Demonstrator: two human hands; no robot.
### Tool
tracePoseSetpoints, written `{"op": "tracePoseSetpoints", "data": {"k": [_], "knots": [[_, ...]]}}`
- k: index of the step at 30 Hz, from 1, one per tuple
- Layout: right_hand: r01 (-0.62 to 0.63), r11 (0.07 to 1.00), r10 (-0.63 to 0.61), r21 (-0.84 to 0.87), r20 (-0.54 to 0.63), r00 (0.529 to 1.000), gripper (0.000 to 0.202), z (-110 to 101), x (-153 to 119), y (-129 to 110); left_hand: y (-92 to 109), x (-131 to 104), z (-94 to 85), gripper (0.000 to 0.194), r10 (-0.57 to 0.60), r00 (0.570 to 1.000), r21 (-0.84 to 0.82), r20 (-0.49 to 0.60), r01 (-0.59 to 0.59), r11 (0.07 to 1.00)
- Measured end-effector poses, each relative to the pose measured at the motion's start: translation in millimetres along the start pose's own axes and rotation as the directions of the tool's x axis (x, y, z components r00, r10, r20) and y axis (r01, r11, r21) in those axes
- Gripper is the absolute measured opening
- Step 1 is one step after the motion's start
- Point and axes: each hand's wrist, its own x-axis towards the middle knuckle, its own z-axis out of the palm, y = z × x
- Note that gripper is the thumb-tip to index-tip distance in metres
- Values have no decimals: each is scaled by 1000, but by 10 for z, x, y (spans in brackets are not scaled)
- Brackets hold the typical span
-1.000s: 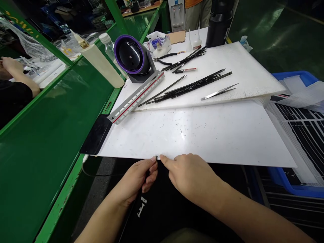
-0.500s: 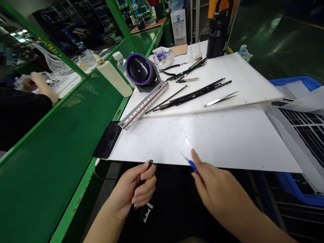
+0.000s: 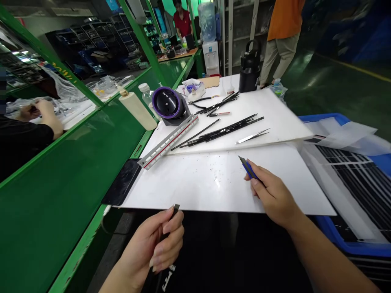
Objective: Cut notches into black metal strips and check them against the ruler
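Note:
My left hand (image 3: 160,240) is closed round a thin black strip (image 3: 176,208), whose end pokes out above the thumb, just off the near edge of the white table (image 3: 189,195). Above the table's right part, my right hand (image 3: 271,191) grips a blue craft knife (image 3: 249,167), its blade pointing up and left. Tweezers (image 3: 252,136) lie on the white foam board (image 3: 284,122), beyond the knife. Several black strips (image 3: 226,130) lie left of them. A grey scale ruler (image 3: 169,142) rests slantwise across the board's left edge.
A black and purple round device (image 3: 166,103), pliers (image 3: 200,101) and a black bottle (image 3: 249,71) stand or lie farther back. A phone (image 3: 124,183) is at the left edge. A blue crate (image 3: 332,234) sits right. A co-worker's hands (image 3: 39,109) show beyond the green partition (image 3: 76,162).
My right hand has moved up and right with the knife, now over the table. The view has tilted up, bringing in a person in orange. My left hand still holds the strip.

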Motion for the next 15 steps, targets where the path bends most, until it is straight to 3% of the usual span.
{"op": "tracePoseSetpoints", "data": {"k": [3, 5, 12, 15], "knots": [[-17, 972, 29, 233, -45, 999, 47, 43, 111, 165, -17, 6, 5, 36, 7, 998, 20, -62, -5, 1000], [-22, 965, 34, 262, -44, 998, 48, 61, 132, 211, -30, 17, 9, 36, 15, 994, 39, -107, -11, 999], [-61, 976, 68, 208, -25, 997, 50, 46, 105, 165, -94, 52, 61, 35, 5, 977, 113, -212, 20, 993], [-14, 1000, 14, -5, -51, 999, 52, 61, 118, 143, -112, 93, 93, 35, 21, 977, 175, -210, 17, 984]]}}
